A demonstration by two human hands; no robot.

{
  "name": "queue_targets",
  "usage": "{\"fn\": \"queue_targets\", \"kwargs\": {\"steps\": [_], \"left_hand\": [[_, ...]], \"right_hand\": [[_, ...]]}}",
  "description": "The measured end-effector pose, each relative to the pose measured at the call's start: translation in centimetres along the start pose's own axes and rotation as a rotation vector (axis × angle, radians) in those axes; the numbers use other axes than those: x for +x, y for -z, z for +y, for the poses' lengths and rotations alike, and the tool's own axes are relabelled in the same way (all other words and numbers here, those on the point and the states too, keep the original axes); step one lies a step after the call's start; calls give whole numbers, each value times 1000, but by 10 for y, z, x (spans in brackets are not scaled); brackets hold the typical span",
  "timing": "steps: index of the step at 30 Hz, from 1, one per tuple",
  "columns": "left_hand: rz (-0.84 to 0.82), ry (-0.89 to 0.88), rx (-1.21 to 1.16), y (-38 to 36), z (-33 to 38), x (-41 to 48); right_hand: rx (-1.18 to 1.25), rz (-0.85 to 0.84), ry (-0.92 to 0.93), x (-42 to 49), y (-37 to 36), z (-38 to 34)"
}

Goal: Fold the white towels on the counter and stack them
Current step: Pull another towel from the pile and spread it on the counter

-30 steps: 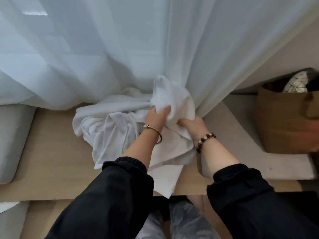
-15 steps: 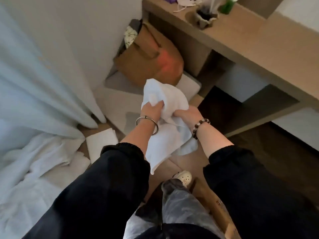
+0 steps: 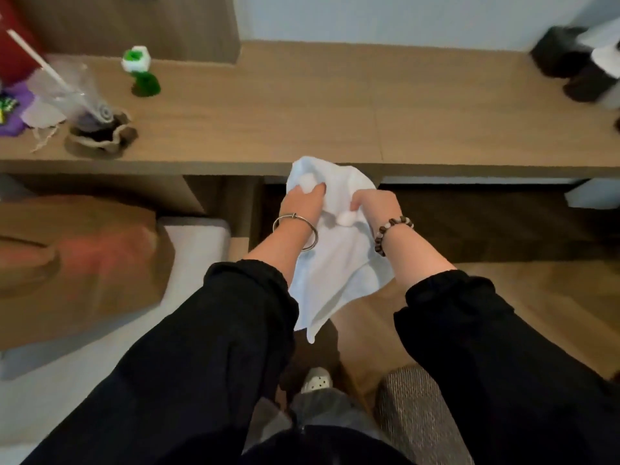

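Both hands grip one white towel in the air, just short of the counter edge. The left hand bunches its top; the right hand pinches a fold beside it, the rest hanging between the forearms.

left hand and right hand both gripping a bunched white towel, held in the air just before the front edge of a wooden counter. towel's lower corner hanging down between black sleeves. green bottle upright on counter, far left.
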State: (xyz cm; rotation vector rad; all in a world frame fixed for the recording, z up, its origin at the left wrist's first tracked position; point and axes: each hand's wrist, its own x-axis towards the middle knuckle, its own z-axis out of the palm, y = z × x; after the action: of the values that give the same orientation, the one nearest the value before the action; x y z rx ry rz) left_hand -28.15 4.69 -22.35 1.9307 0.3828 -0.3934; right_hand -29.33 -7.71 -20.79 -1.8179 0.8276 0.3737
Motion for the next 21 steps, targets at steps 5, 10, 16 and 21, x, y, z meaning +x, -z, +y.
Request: {"fn": "queue_targets", "kwargs": {"steps": [5, 10, 16, 21], "left_hand": [[-116, -127, -28, -33, 72, 50], [-262, -200, -34, -39, 141, 131], [-422, -213, -41, -37, 211, 226], [-536, -117, 92, -31, 241, 297]], "right_hand": [[120, 76, 42, 43, 47, -46], [397, 91, 61, 87, 60, -103], [464, 278, 2, 158, 63, -173], [350, 408, 78, 209, 72, -182]]}}
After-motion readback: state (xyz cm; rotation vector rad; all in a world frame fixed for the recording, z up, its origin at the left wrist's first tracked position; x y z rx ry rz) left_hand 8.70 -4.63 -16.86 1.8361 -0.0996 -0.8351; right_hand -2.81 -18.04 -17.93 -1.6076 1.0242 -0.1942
